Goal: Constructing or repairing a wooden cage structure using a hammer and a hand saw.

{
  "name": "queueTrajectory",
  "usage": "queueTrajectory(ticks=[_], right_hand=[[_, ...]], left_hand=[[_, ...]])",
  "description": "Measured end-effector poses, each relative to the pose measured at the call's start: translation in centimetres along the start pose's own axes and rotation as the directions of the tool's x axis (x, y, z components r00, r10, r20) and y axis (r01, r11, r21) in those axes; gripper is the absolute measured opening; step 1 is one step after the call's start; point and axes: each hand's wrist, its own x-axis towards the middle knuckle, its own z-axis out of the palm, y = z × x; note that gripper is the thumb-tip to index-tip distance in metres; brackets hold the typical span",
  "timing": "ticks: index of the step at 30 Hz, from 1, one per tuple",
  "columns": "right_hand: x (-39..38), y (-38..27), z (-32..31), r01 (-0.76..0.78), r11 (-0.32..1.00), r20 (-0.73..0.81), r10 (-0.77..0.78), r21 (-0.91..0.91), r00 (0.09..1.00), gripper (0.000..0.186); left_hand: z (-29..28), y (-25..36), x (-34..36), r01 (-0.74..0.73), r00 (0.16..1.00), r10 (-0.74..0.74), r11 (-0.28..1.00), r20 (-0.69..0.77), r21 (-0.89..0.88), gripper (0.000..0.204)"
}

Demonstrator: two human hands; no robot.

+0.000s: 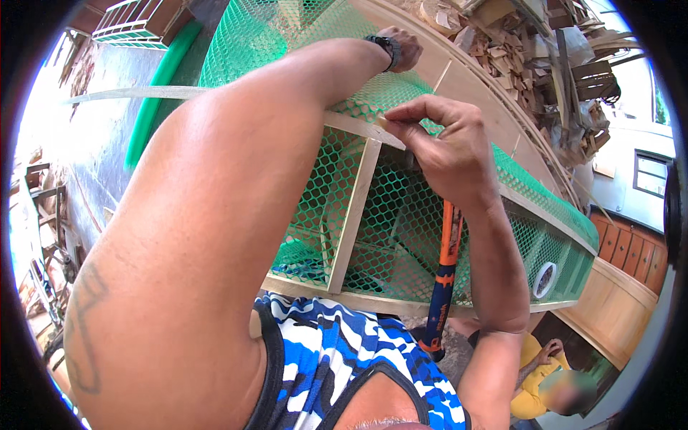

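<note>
From where I stand, the person is bent over a long wooden frame (351, 222) clad in green mesh (244, 50), chest close to its near bottom rail. The mesh covers the side facing the body, runs along to the right end of the frame, and spreads loosely over the top toward the far side.

The left arm stretches right across, so the left hand (406, 50), with a dark watch (389, 51) at the wrist, is out beyond the upper rail, over the mesh. Its fingers look curled, but I can't tell how far they are closed or whether they have hold of anything.

The right hand (455, 140) is at the upper rail, just above and right of an upright post. The tips of thumb and forefinger come close together there; whether something small is pinched between them I can't make out. Below that wrist an orange-and-navy tool handle (440, 287) slants down in front of the near side, its upper end hidden.

Near the frame's right end sits a white oval ring (545, 279). Past that end is a co-worker in a yellow shirt (534, 373), and wood scraps (509, 61) are heaped beyond the far edge.
</note>
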Motion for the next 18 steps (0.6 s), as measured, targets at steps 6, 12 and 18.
queueTrajectory(ticks=[6, 12, 18], right_hand=[[0.1, 0.2, 0.1, -0.082, 0.997, -0.027, 0.081, -0.003, 0.996, 0.013], [0.1, 0.6, 0.8, -0.009, 0.997, -0.045, 0.006, -0.077, 0.999, 0.012], [-0.1, 0.7, 0.9, 0.085, 0.976, -0.086, -0.104, -0.2, 0.991, 0.009]], left_hand=[[-0.5, 0.9, 0.1, -0.002, 1.0, 0.002, 1.0, 0.016, -0.003, 0.032], [-0.2, 0.3, -0.1, 0.024, 1.0, -0.024, 0.999, -0.008, -0.042, 0.033], [-0.7, 0.7, 0.2, 0.032, 0.999, -0.031, 0.999, 0.021, -0.035, 0.032]])
